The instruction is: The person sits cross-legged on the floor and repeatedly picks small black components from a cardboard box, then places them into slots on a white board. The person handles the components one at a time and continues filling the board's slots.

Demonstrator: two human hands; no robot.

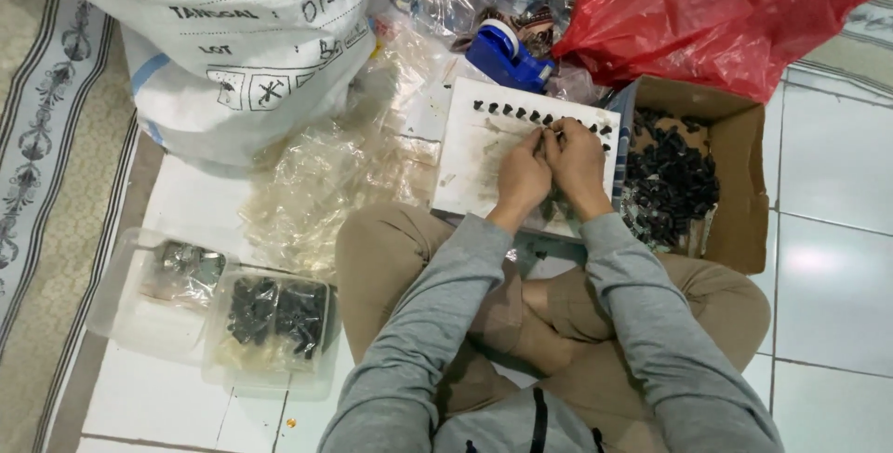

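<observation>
Over on the tiled floor [828,258] where I sit cross-legged, I see the biggest thing first: a white woven sack [214,34] with printed markings, standing at the upper left beside a patterned rug [46,137]; next comes a red plastic bag [716,16] at the upper right, resting against the top of an open cardboard box [739,183] that holds a heap of small black parts [670,183]; a loose pile of clear plastic bags [344,174] spreads between the sack and my knees; a white board [474,165] lies just ahead of my legs, with a row of small black pieces [539,118] standing along its far edge; two clear plastic tubs [139,323] sit at my left, the nearer one holding more black parts; a blue tape dispenser [507,58] lies beyond the board; my left hand [523,179] and right hand [577,160] meet over the board, touching each other, fingers pinched narrowly together near the row; what they grip is too small for me to tell.
</observation>
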